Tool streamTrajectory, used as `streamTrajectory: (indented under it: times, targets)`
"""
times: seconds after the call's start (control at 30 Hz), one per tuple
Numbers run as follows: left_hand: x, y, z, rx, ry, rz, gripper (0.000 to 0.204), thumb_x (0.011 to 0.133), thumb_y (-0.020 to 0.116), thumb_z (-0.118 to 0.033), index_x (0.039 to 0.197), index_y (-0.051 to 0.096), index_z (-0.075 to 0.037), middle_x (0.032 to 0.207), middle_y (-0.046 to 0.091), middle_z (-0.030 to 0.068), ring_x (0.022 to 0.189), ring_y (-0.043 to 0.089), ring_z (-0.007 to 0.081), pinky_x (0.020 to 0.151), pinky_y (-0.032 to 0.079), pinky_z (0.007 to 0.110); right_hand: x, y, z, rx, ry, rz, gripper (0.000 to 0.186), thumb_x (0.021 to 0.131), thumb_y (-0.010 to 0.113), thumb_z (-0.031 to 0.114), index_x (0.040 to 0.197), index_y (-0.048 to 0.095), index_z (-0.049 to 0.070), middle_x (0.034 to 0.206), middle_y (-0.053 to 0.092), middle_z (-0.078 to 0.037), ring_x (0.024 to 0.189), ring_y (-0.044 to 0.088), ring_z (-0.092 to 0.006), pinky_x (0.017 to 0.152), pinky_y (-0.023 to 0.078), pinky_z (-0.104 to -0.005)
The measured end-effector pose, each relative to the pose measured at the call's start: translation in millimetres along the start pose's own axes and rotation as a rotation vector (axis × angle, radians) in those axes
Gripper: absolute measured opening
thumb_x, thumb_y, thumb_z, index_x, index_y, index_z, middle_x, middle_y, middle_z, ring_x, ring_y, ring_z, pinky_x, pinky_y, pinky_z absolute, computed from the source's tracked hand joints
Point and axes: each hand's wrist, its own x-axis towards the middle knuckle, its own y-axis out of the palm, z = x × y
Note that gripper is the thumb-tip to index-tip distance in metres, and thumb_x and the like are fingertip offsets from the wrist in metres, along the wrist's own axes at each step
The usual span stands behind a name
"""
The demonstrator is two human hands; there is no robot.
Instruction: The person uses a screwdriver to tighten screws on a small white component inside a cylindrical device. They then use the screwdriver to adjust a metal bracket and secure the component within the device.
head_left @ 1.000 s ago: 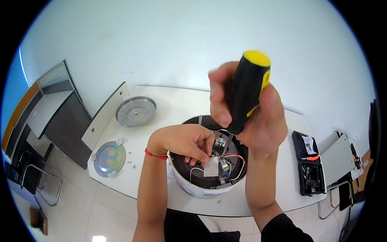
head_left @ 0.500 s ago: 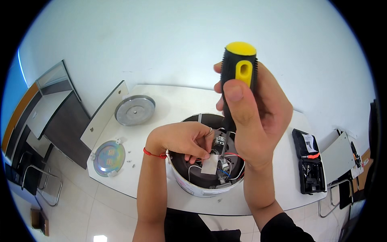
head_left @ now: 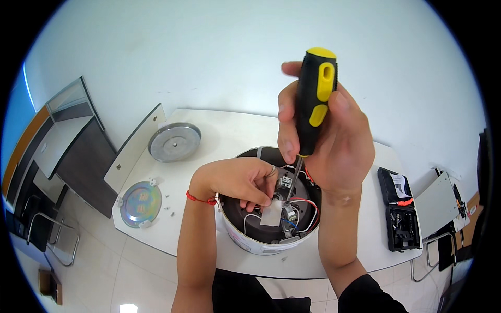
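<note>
My right hand (head_left: 345,148) is wrapped round the black and yellow handle of a screwdriver (head_left: 309,125). The screwdriver stands nearly upright, its shaft running down into an open round appliance housing (head_left: 250,244) with a pale outer wall. Its tip is near a metal bracket beside a small, flat, pale plate (head_left: 271,215); what it touches is too small to tell. My left hand (head_left: 237,180), with a red cord at the wrist, reaches in from the left and pinches the upper edge of that plate. Red, white and blue wires (head_left: 308,201) and a white terminal block (head_left: 285,181) lie inside the dark housing.
On the white table (head_left: 219,125), a round metal pan (head_left: 175,142) sits at the back left. In front of it lie an iridescent metal disc (head_left: 141,204) and several small screws (head_left: 167,208). A black tool case (head_left: 402,224) is open at the right edge.
My right hand has turned on the screwdriver: the thumb has swung to the right and the fingers now show on the handle's left. The handle leans more to the right. My left hand is still.
</note>
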Motion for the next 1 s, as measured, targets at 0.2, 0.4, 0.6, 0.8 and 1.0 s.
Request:
streamTrajectory:
  times: [0.2,0.4,0.6,0.8,1.0]
  targets:
    - [-1.3,3.2,-8.2,0.039,-0.063,-0.088,0.024,0.087,0.079,-0.01,0.089,0.057,0.001,0.073,0.07,0.0082,0.061,0.069,0.0133,0.053,0.053,0.025,-1.0,11.4,-6.6,-0.195,-0.14,-0.157,0.041,0.093,0.077,0.015,0.122,0.06,-0.008,0.093,0.066,-0.008,0.077,0.062,-0.0116,0.066,0.055,-0.0275]
    - [-0.5,3.7,-8.9,0.007,-0.082,-0.103,0.027,0.086,0.081,-0.012,0.088,0.057,0.001,0.072,0.069,0.0079,0.062,0.07,0.0136,0.053,0.055,0.024,-2.6,10.8,-6.9,-0.384,-0.225,-0.273,0.054,0.095,0.07,0.016,0.138,0.053,-0.012,0.106,0.069,-0.018,0.078,0.067,-0.0182,0.065,0.054,-0.0319]
    - [0.6,2.3,-7.5,0.008,-0.062,-0.087,0.025,0.085,0.08,-0.012,0.085,0.059,0.001,0.073,0.07,0.008,0.062,0.07,0.0125,0.055,0.054,0.023,-5.2,18.9,-9.2,-0.47,-0.338,-0.163,0.057,0.096,0.07,0.018,0.142,0.05,-0.01,0.11,0.071,-0.025,0.08,0.073,-0.0221,0.065,0.057,-0.029]
    - [-1.0,3.1,-6.7,0.016,-0.055,-0.08,0.024,0.085,0.079,-0.014,0.083,0.06,0.001,0.074,0.071,0.0087,0.061,0.069,0.0121,0.056,0.055,0.024,-4.9,23.1,-21.9,-0.376,-0.532,-0.165,0.074,0.096,0.073,0.03,0.148,0.04,-0.009,0.118,0.068,-0.029,0.077,0.075,-0.0253,0.062,0.059,-0.0295]
    - [0.4,7.7,-11.7,0.054,-0.102,-0.187,0.025,0.086,0.081,-0.013,0.085,0.06,0.0,0.072,0.069,0.0072,0.06,0.069,0.0125,0.052,0.053,0.024,-14.9,4.3,36.6,-0.395,-0.687,-0.174,0.06,0.109,0.05,0.034,0.153,0.029,-0.001,0.138,0.056,-0.023,0.084,0.064,-0.0171,0.064,0.051,-0.0277]
